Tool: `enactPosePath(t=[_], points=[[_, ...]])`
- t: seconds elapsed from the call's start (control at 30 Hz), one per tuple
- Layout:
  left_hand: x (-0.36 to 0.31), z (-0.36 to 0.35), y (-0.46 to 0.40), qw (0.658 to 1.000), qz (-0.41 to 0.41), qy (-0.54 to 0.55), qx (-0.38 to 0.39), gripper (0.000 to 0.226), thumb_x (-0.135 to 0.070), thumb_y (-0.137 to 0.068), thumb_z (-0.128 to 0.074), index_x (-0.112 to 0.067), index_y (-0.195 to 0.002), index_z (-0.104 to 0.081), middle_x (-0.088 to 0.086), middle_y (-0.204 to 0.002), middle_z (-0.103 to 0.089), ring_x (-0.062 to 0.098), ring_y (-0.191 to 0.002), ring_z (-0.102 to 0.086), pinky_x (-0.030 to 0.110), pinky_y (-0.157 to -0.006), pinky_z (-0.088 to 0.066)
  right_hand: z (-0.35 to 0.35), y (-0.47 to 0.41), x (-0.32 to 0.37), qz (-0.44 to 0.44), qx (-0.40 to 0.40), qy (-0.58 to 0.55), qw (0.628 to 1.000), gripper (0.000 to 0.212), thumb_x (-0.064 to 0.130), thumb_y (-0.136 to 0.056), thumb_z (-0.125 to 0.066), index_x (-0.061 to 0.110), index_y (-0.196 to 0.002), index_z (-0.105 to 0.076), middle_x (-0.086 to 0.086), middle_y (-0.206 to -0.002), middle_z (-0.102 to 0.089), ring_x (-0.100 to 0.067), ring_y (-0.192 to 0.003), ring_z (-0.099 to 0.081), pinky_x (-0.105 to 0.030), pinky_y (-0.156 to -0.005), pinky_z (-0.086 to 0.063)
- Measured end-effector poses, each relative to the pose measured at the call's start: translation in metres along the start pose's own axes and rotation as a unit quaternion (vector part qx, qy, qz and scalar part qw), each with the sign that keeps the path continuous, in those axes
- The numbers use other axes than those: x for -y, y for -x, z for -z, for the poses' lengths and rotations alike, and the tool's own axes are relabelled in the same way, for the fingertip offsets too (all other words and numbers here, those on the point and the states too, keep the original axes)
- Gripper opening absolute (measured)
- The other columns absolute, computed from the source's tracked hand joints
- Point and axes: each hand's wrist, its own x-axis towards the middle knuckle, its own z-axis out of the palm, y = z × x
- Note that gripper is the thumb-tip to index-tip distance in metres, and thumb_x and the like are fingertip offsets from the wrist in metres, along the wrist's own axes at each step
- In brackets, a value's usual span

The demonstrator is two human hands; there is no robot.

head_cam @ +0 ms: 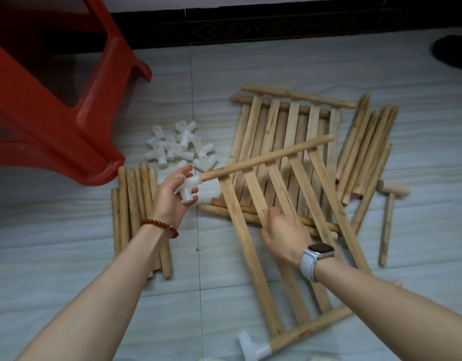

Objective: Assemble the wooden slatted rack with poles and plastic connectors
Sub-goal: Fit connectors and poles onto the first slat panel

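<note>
Gripping a white connector [189, 187], the left hand [172, 196] curls round it; the right hand [284, 234] clasps a slat [256, 194].

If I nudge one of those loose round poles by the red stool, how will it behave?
The loose poles look like round, stiff wood, so one would probably roll sideways on the smooth tiled floor. Probably light too, and neighbouring poles might stop it.

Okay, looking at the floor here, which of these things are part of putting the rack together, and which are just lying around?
Part of the job:
- slatted panel, held by the right hand
- plastic connector in the left hand, at the panel's pole end
- spare connectors
- loose poles
- stacked panels
- wooden mallet

Lying about:
- red plastic stool
- dark object, top right
</note>
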Motion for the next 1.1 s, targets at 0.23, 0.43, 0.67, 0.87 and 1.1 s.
enactPosePath(t=[0.23, 0.43, 0.67, 0.87, 1.1], points=[[-0.006, -0.002, -0.001, 1.0, -0.021, -0.014, 0.014, 0.03, -0.009, -0.097, -0.034, -0.013, -0.119, -0.055, -0.001, -0.107, -0.054, 0.018, -0.077, -0.054, 0.02, -0.061, -0.049, -0.004, 0.003, 0.001, -0.009, 0.022, 0.016, 1.0, 0.028, 0.021, -0.094, -0.045, 0.007, -0.118, -0.042, -0.009, -0.094, -0.064, -0.029, -0.084, -0.063, -0.035, -0.068, -0.047], [0.002, 0.001, 0.0, 0.998, -0.007, -0.057, 0.019, 0.035, -0.008, -0.098, -0.033, -0.01, -0.129, -0.049, 0.003, -0.113, -0.052, 0.018, -0.077, -0.053, 0.026, -0.067, -0.045, -0.004, 0.004, 0.006, -0.003, 0.023, 0.005, 1.0, 0.028, 0.023, -0.094, -0.047, 0.008, -0.117, -0.043, -0.006, -0.086, -0.059, -0.028, -0.08, -0.061, -0.033, -0.062, -0.044], [0.003, -0.005, -0.001, 0.999, 0.019, -0.049, 0.01, 0.024, -0.022, -0.097, -0.043, -0.013, -0.116, -0.055, -0.001, -0.099, -0.052, 0.014, -0.075, -0.052, 0.029, -0.072, -0.046, -0.006, 0.002, 0.008, 0.007, 0.041, -0.003, 0.999, 0.03, 0.025, -0.093, -0.05, 0.007, -0.116, -0.046, -0.006, -0.087, -0.057, -0.026, -0.079, -0.058, -0.03, -0.061, -0.038], [0.003, -0.012, -0.001, 0.995, 0.007, -0.103, 0.001, 0.034, -0.028, -0.1, -0.033, -0.014, -0.09, -0.063, 0.005, -0.093, -0.055, 0.01, -0.062, -0.047, 0.022, -0.057, -0.042, 0.001, 0.001, 0.003, 0.024, 0.036, 0.025, 0.999, 0.027, 0.036, -0.095, -0.042, 0.016, -0.082, -0.053, 0.002, -0.067, -0.049, -0.019, -0.065, -0.054, -0.027, -0.057, -0.04], [-0.001, -0.02, 0.003, 0.994, -0.009, -0.106, -0.014, 0.022, -0.014, -0.087, -0.04, -0.006, -0.082, -0.061, 0.007, -0.071, -0.053, 0.01, -0.045, -0.044, 0.023, -0.046, -0.035, 0.051, -0.025, 0.007, 0.083, -0.23, 0.052, 0.968, 0.023, 0.03, -0.094, -0.038, 0.021, -0.079, -0.052, 0.003, -0.074, -0.051, -0.021, -0.076, -0.056, -0.028, -0.061, -0.035]])
